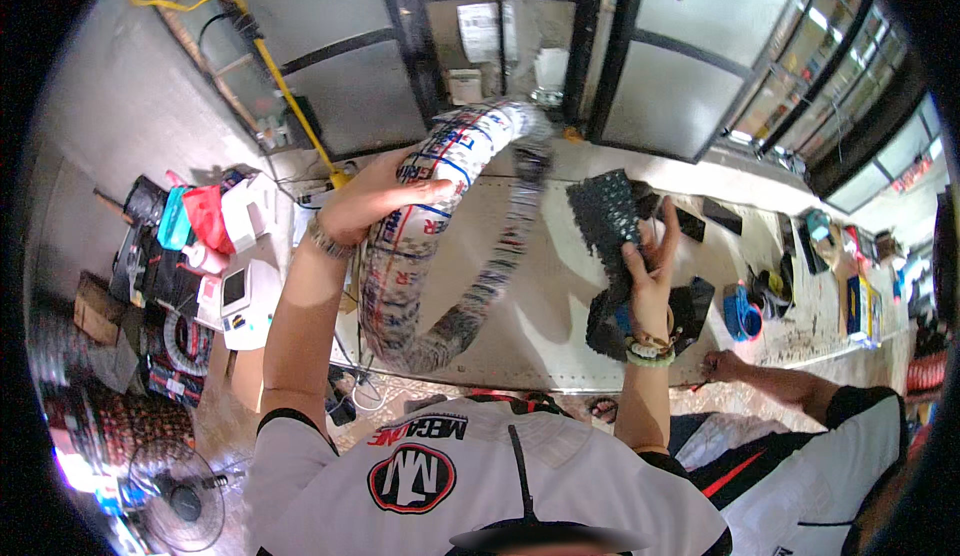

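Observation:
My left hand [372, 201] grips the upper left of a large ring, which looks like a tyre [480, 136] wound in white printed plastic wrap. The ring is tilted up over the table, and its right side is smeared by motion. In my right hand [652, 271] is a strip of black bubble wrap [603, 211], pinched near its middle. One part of the strip reaches up and away, and the other hangs toward the table's near edge. Some of my right fingers point outward, away from the strip.
The pale table [530, 341] lies beneath. At its right are a blue tape roll [741, 313] and dark flat pieces [722, 216]. A co-worker's hand [722, 364] is close by on the right. Left stand a white device [248, 291], bags and a fan [185, 501]. Glass-panelled doors [665, 66] rise behind.

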A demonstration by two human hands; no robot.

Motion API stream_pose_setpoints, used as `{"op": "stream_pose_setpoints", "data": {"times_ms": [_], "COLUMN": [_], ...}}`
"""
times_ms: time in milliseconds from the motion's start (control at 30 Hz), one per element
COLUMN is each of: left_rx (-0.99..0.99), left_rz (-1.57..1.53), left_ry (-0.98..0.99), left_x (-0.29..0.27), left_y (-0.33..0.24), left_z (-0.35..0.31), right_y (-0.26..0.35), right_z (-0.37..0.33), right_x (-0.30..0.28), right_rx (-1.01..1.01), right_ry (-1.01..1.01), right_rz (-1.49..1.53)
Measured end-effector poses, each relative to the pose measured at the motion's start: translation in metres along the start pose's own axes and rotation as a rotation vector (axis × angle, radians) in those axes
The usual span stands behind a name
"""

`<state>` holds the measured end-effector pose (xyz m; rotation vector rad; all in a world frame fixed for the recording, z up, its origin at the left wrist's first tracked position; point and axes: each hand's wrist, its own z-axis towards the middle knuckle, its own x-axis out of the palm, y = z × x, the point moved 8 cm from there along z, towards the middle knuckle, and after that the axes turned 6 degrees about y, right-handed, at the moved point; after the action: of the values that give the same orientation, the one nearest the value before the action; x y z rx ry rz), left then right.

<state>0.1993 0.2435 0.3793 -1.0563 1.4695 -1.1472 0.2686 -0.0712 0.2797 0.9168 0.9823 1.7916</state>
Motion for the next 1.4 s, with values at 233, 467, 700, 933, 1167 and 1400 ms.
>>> {"op": "stream_pose_setpoints", "data": {"times_ms": [233, 467, 700, 933, 1167, 1400], "left_rx": [0.076, 0.139, 0.454, 0.890, 0.663, 0.580], "left_rz": [0.349, 0.664, 0.470, 0.807, 0.886, 0.921], "left_ry": [0.359, 0.528, 0.459, 0.141, 0.106, 0.329], "left_x": [0.016, 0.034, 0.015, 0.027, 0.024, 0.026], "left_y": [0.009, 0.032, 0.014, -0.024, -0.006, -0.009], "left_z": [0.010, 0.025, 0.018, -0.024, -0.007, 0.012], "right_y": [0.074, 0.151, 0.077, 0.074, 0.059, 0.003], "right_z": [0.003, -0.039, -0.008, -0.003, -0.031, -0.082], "right_x": [0.033, 0.096, 0.151, 0.174, 0.174, 0.163], "right_rx": [-0.172, -0.212, -0.067, -0.174, -0.451, 0.006], "right_ry": [-0.165, -0.184, 0.026, 0.037, -0.161, -0.015], "right_rz": [0.026, 0.016, -0.787, -0.778, -0.827, -0.179]}}
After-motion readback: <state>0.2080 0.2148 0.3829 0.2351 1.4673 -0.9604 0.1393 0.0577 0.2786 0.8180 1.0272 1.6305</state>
